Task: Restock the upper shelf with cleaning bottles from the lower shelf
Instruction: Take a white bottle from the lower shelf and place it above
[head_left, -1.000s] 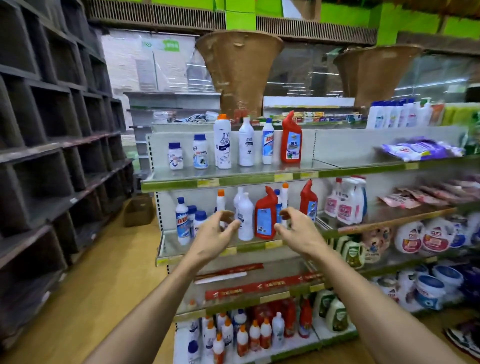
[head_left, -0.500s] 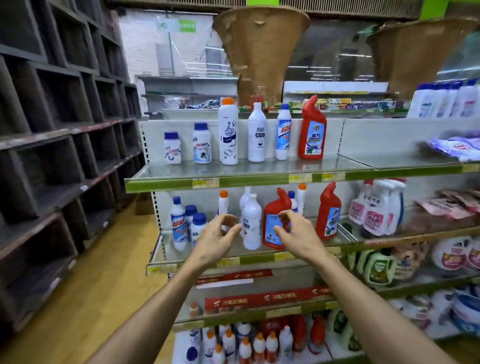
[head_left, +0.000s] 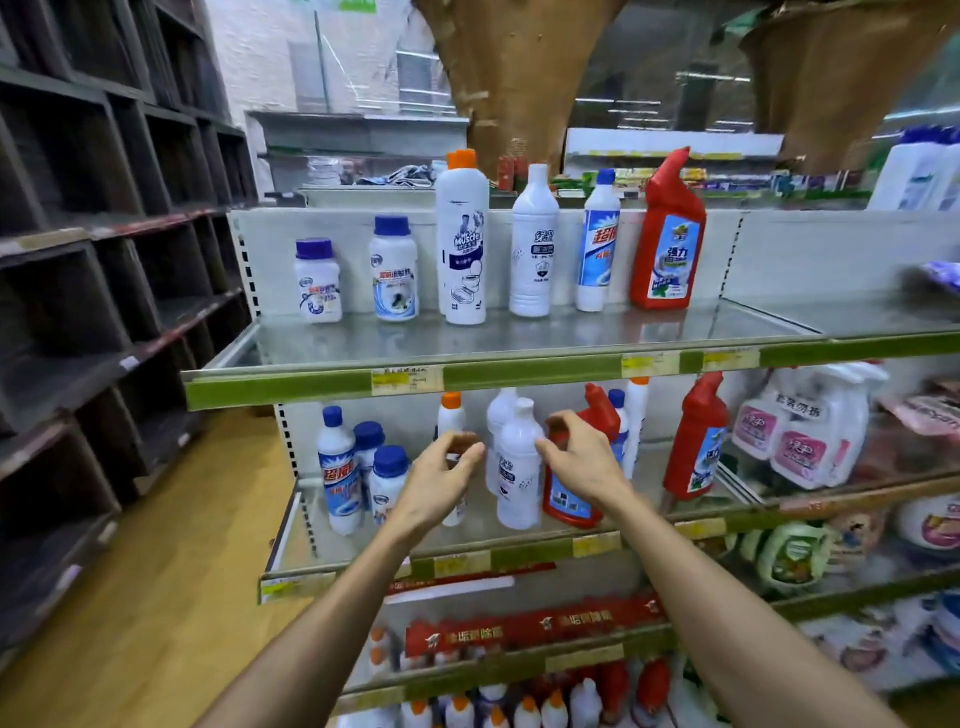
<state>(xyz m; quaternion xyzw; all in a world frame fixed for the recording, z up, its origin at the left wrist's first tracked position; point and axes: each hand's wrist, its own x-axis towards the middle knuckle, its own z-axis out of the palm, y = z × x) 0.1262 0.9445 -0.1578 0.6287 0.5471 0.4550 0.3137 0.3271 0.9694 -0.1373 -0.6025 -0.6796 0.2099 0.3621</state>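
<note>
The left hand (head_left: 441, 478) covers most of an orange-capped bottle (head_left: 451, 410), so only its cap and neck show. The right hand (head_left: 582, 462) hides the shoulder and part of the label of a red bottle (head_left: 569, 501). Behind that red bottle stand a blue-capped one and an orange-capped one, each seen only as a sliver. A second white bottle is largely masked by the plain white bottle (head_left: 517, 467) in front of it. That front bottle stands upright on the lower shelf (head_left: 524, 553), between the two hands. It is slim-necked, with a white cap and a small dark-printed label. Both hands have the fingers half curled and the thumbs pointing inward. Neither grip is closed on anything, and whether the right thumb touches the white bottle cannot be told. To the left on the same shelf stands a cluster of blue-capped bottles (head_left: 337, 467), and to the right another red bottle (head_left: 696, 441). The upper shelf (head_left: 519, 374) carries one row of six containers along its back wall, its front bare. The pink-labelled spray bottles (head_left: 810, 426) at the right are blurred, and the lowest row of bottles (head_left: 519, 712) is cut off by the frame edge.
</note>
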